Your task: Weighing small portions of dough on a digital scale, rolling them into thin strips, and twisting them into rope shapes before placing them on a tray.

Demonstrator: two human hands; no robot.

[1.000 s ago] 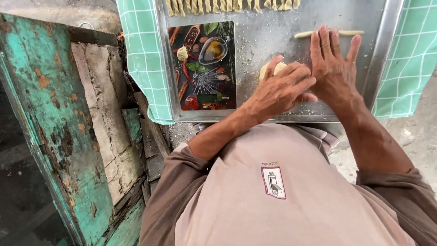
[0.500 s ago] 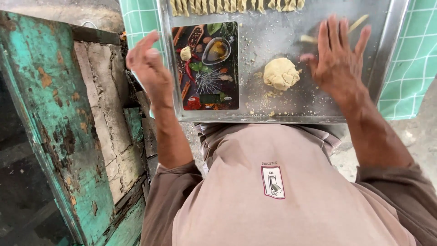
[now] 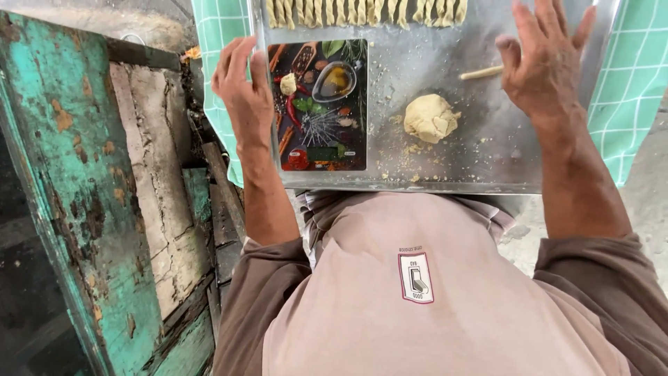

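Overhead, view: the head camera looked down over the person's chest at a metal tray [image 3: 487, 167] lying on a green checked cloth [image 3: 630, 90].
Left hand [image 3: 240, 90]: it was at the tray's left edge beside a kitchen scale [image 3: 319, 104] printed with spices and herbs, fingers loosely curled and slightly apart, holding nothing that could be seen.
Right hand [image 3: 546, 59]: it lay flat and open over the tray's right part, fingers spread, its thumb side touching a thin dough roll [image 3: 480, 72].
Dough lump [image 3: 429, 117]: it sat on the bare tray between the scale and the right hand, apart from both, with crumbs around it.
Small dough piece [image 3: 288, 83]: it rested on the scale.
Twisted dough sticks [image 3: 362, 10]: they lay in a row along the tray's far edge.
Left of the tray: a worn wooden surface with peeling teal paint [image 3: 76, 202].
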